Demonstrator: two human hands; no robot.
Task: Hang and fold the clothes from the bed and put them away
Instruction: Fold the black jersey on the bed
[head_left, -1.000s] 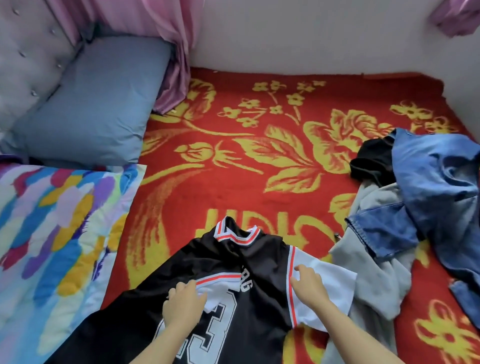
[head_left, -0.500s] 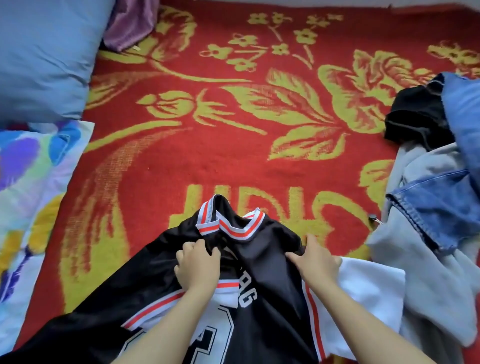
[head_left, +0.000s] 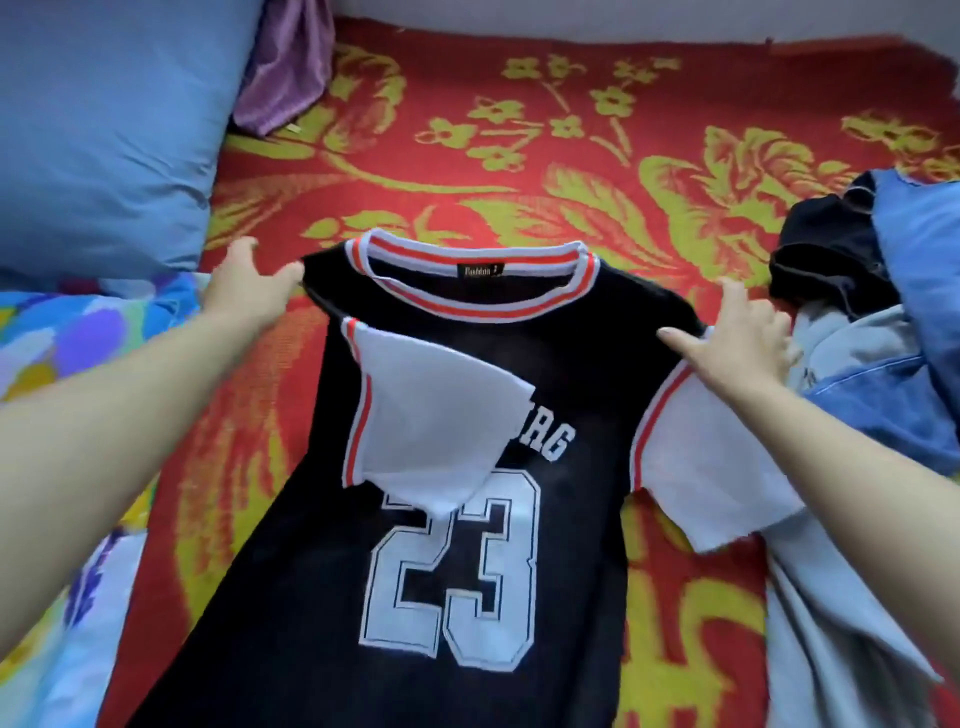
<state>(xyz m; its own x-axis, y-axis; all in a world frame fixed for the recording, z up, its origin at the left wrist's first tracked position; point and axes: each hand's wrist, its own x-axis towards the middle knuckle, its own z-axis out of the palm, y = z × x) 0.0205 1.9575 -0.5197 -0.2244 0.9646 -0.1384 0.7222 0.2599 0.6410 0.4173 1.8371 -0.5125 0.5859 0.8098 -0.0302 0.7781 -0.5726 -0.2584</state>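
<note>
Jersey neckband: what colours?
The neckband is white with orange-red stripes, on the black jersey. Head view, the only one, shows it.

A bedroom: pillow, floral bedspread, strewn clothes.

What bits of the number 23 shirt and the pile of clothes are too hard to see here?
All in the head view:
- Word on the jersey: the folded white sleeve covers its first letters.
- Jersey hem: cut off by the bottom edge.
- Collar label: too small to read.
- Black garment: partly under the blue denim.
- Right hand: whether it grips the shoulder is unclear.
</note>
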